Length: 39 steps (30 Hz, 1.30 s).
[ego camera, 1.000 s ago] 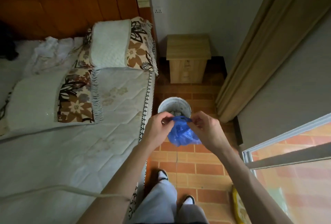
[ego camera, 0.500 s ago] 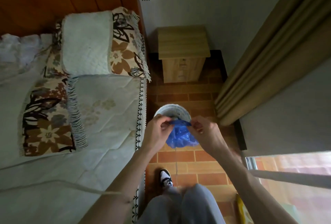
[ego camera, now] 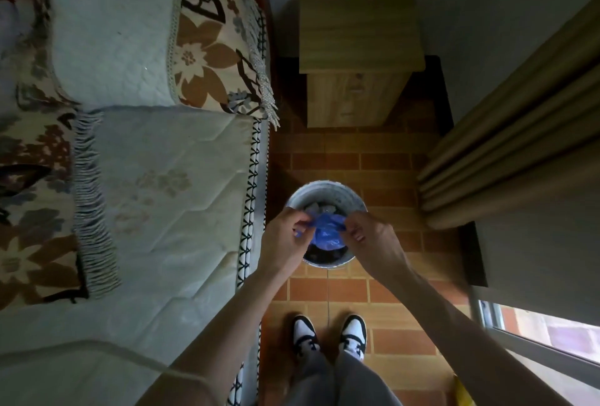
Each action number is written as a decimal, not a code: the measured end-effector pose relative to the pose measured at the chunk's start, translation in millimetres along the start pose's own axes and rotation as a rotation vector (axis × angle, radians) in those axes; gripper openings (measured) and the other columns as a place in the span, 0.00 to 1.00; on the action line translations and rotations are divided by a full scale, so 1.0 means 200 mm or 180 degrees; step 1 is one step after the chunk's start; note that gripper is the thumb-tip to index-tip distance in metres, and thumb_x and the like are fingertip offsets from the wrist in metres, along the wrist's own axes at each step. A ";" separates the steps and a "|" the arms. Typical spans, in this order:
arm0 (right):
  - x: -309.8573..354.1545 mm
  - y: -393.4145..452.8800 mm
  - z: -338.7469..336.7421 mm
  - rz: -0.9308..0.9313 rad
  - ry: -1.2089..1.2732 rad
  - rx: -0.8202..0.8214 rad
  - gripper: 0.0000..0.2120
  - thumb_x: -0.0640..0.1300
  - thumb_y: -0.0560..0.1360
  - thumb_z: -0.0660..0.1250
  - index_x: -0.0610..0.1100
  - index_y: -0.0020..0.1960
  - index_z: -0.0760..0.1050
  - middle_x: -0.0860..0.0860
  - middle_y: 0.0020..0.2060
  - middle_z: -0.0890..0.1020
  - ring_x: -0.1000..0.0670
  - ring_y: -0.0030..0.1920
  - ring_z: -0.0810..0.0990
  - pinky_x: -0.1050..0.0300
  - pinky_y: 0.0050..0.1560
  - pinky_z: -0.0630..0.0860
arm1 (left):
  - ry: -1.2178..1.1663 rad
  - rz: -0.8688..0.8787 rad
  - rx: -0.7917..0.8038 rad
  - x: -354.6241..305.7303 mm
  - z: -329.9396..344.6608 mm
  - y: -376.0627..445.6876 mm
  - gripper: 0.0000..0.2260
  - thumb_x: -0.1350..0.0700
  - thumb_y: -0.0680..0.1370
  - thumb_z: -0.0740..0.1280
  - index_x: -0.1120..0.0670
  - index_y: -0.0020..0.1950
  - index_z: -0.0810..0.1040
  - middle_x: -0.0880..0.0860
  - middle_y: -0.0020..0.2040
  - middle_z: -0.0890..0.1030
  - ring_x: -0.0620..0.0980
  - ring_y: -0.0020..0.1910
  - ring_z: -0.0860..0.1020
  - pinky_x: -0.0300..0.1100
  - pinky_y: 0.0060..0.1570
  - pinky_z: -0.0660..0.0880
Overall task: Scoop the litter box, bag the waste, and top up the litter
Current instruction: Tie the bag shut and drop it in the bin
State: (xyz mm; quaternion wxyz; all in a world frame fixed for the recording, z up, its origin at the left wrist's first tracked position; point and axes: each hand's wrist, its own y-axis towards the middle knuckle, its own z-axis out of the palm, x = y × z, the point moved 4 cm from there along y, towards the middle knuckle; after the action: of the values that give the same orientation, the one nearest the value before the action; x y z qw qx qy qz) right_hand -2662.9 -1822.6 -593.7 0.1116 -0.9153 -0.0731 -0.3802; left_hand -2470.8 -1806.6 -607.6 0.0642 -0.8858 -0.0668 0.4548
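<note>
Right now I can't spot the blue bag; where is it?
In the head view the blue bag is low-centre, pinched between the left hand and right hand, over the bin beside the bed.

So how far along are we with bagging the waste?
In hand: both hands, left and right, pinch the top of the crumpled blue plastic bag over the round white bin, which already holds some rubbish. Not done: the bag is not yet dropped in. No litter box or litter shows here, so scooping and top-up can't be judged.
</note>
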 end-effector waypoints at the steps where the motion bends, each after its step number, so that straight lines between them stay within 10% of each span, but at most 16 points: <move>1: -0.06 0.03 0.06 0.0010 0.0037 0.0009 0.03 0.39 0.76 0.73 0.43 0.46 0.79 0.54 0.39 0.81 0.54 0.37 0.81 0.70 0.36 0.74 | 0.0007 -0.0037 0.0012 0.07 0.05 0.02 0.06 0.61 0.77 0.74 0.55 0.53 0.84 0.42 0.46 0.81 0.35 0.43 0.82 0.30 0.45 0.79; 11: -0.71 0.26 0.67 0.0327 0.0012 0.0035 0.04 0.40 0.75 0.74 0.41 0.46 0.79 0.47 0.39 0.84 0.45 0.38 0.84 0.44 0.39 0.83 | 0.0702 -0.0277 0.0328 0.73 0.54 0.27 0.05 0.53 0.80 0.72 0.52 0.53 0.85 0.45 0.50 0.86 0.41 0.46 0.84 0.38 0.43 0.80; 23: -1.14 0.23 1.01 0.1367 0.0000 0.0319 0.09 0.36 0.73 0.71 0.43 0.52 0.84 0.49 0.43 0.86 0.47 0.44 0.82 0.58 0.42 0.75 | 0.1256 -0.0504 0.0889 1.05 0.90 0.34 0.08 0.52 0.81 0.69 0.51 0.59 0.82 0.49 0.58 0.83 0.50 0.55 0.82 0.44 0.53 0.78; 39: -0.36 -0.23 0.22 0.0374 -0.0257 -0.0349 0.18 0.42 0.78 0.71 0.44 0.67 0.75 0.48 0.61 0.82 0.46 0.56 0.83 0.61 0.47 0.75 | 0.1024 -0.0214 0.0166 0.30 0.15 -0.11 0.22 0.43 0.81 0.66 0.49 0.73 0.73 0.47 0.67 0.78 0.45 0.65 0.76 0.35 0.62 0.70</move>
State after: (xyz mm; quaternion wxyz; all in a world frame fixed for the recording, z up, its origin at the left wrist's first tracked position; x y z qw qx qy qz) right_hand -2693.3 -1771.1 -667.1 0.0804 -0.9373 -0.0028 -0.3392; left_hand -2461.5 -1772.2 -668.8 0.1122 -0.9425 -0.0734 0.3063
